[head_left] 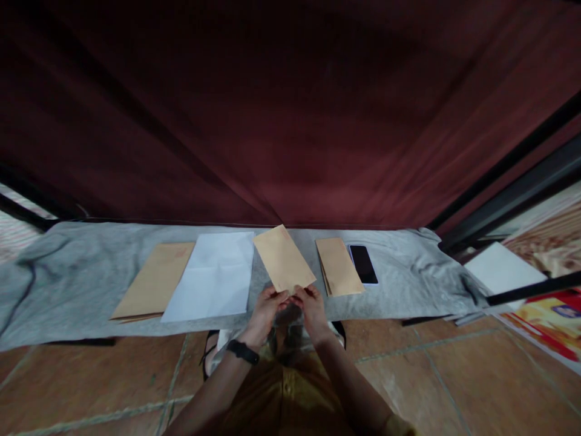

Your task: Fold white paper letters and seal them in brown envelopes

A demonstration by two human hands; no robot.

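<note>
A brown envelope (284, 257) is held up over the grey cloth (82, 278), tilted with its far end up. My left hand (267, 306) and my right hand (311, 303) both pinch its near edge, fingers closed on it. A black band sits on my left wrist. To the left of the hands lies a white sheet of paper (213, 275), and beyond it a stack of large brown envelopes (157, 278). To the right lies a small stack of brown envelopes (338, 265), with a dark phone (363, 263) beside it.
A dark red curtain (290, 109) hangs behind the cloth. Black metal bars (512, 200) slant at the right, by a white sheet (503, 266) and a colourful printed board (549, 321). Brown floor tiles (91, 381) lie in front; my lap and sandalled feet are below.
</note>
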